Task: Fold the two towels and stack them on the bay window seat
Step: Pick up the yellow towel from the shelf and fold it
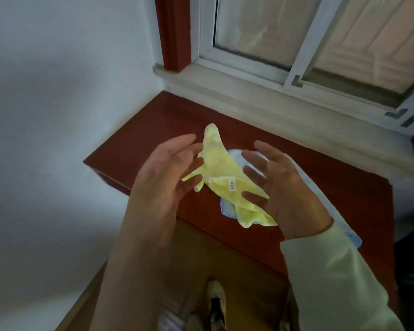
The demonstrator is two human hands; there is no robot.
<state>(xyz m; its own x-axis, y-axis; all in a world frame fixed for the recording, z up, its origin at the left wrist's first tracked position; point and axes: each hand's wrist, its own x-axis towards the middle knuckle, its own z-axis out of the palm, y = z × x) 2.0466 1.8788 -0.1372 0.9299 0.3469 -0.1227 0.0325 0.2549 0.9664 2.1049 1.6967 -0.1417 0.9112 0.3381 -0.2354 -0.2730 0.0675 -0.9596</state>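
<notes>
wall (46, 91): plain white, well out to the left of the left hand.
left hand (167, 168): released, palm turned inward, fingers straight and spread. its fingertips overlap the left edge of the yellow towel but grip nothing.
yellow towel (215, 168): crumpled and unfolded, between the two hands. one corner peaks up beyond the fingertips, and a white label faces up near the right hand's fingers. whether it rests on the cloth below or is in the air, i cannot tell.
blue towel (228, 207): spread flat beneath the yellow one and beneath the right hand. its edges show past that hand's fingers and beside its wrist.
right hand (280, 185): also released, fingers straight and fanned toward the left hand, in front of the yellow towel's right end. no pinch shows.
sleeve (332, 271): pale, covering the right forearm up to the wrist.
surface (153, 130): the red-brown bay window seat, below and beyond both hands, carrying the towels.
window (273, 32): beyond the hands, up and to the right.
step in hand: by my reading the very start. neither towel is folded, and the yellow one is being taken first.
next move: it likely calls for both hands to close on two corners of the yellow towel and pull it flat. that is best done clear of the blue towel, so the blue one is not dragged along before the halving.
</notes>
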